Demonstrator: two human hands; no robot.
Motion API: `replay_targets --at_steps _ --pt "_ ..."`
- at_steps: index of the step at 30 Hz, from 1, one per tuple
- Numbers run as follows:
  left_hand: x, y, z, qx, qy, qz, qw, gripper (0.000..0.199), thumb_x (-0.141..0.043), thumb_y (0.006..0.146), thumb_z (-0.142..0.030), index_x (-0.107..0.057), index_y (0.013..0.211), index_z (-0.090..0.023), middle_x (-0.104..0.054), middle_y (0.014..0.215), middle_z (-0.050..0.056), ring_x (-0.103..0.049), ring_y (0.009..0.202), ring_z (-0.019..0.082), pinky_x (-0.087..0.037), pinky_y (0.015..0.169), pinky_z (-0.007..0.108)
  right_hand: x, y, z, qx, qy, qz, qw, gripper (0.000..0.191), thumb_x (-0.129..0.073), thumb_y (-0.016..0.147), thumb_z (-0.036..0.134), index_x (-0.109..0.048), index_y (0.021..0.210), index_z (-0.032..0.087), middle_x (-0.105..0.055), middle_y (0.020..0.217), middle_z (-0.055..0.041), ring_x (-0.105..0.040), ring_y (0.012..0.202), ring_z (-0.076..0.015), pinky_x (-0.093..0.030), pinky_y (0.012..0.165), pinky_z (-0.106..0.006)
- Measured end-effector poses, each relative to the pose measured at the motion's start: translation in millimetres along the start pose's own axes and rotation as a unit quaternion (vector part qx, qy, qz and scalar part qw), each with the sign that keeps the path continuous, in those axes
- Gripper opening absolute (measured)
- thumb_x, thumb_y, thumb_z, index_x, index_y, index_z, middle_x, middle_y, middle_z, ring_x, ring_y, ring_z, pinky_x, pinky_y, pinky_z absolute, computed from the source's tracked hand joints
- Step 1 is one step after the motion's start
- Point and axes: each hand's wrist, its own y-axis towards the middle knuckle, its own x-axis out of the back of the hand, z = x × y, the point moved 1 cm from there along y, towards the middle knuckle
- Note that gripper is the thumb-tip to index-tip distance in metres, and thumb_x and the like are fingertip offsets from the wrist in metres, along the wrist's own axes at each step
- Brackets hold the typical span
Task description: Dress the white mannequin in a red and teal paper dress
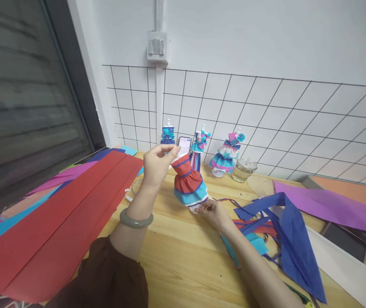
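A small dress form [189, 182] wears a red and light blue paper dress with dark blue bands and leans over the wooden table. My left hand [159, 164] pinches the form's top, above the red bodice. At its white base, my right hand [213, 211] has its fingers closed on the edge near the hem. Behind it stand three dressed forms: a blue one [168, 134], one with bows [198, 143] and one with a tiered skirt [226, 156]. A phone [184, 143] with a lit screen is propped between them.
Red paper [63, 222] lies over coloured sheets on the left. At right are dark blue paper [295, 244], light blue scraps [256, 244], purple paper [327, 207] and a dark flat device [345, 240]. A glass [244, 170] stands near the grid on the wall.
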Motion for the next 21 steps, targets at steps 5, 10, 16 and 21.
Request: replay_targets --at_steps 5,10,16,21 --pt "6.3 4.7 4.9 0.015 -0.001 -0.016 1.0 0.025 -0.076 0.063 -0.033 -0.071 0.077 -0.014 -0.07 0.075 0.004 -0.063 0.071 0.014 -0.05 0.068 0.026 -11.7 8.5 -1.8 -0.018 -0.044 -0.029 0.998 0.028 -0.055 0.089 0.032 -0.058 0.11 0.014 -0.061 0.11 -0.005 -0.062 0.091 -0.021 -0.052 0.076 -0.038" --pt "10.8 8.5 7.6 0.02 -0.009 -0.023 1.0 0.026 -0.075 0.064 -0.033 -0.072 0.081 -0.014 -0.072 0.081 0.006 -0.065 0.077 0.016 -0.052 0.073 0.028 -17.7 9.2 5.0 -0.01 -0.077 -0.046 0.996 0.023 -0.055 0.089 0.033 -0.061 0.103 0.016 -0.063 0.104 -0.0035 -0.062 0.088 -0.0192 -0.052 0.074 -0.034" --pt "15.3 11.1 8.4 -0.006 0.012 -0.022 1.0 0.031 -0.073 0.068 -0.034 -0.071 0.093 -0.016 -0.072 0.094 0.009 -0.066 0.09 0.02 -0.052 0.082 0.033 -28.3 11.6 11.6 0.005 -0.092 -0.067 0.993 0.022 -0.054 0.089 0.033 -0.063 0.093 0.013 -0.065 0.092 -0.002 -0.063 0.08 -0.0176 -0.052 0.072 -0.034" --pt "20.2 11.8 3.1 -0.051 0.008 -0.065 0.997 0.037 -0.065 0.076 -0.037 -0.066 0.108 -0.02 -0.065 0.116 0.009 -0.061 0.106 0.02 -0.047 0.092 0.032 -41.6 31.0 15.6 0.009 -0.064 -0.07 0.995 0.028 -0.055 0.089 0.032 -0.057 0.112 0.015 -0.06 0.112 -0.0056 -0.061 0.093 -0.021 -0.052 0.077 -0.038"
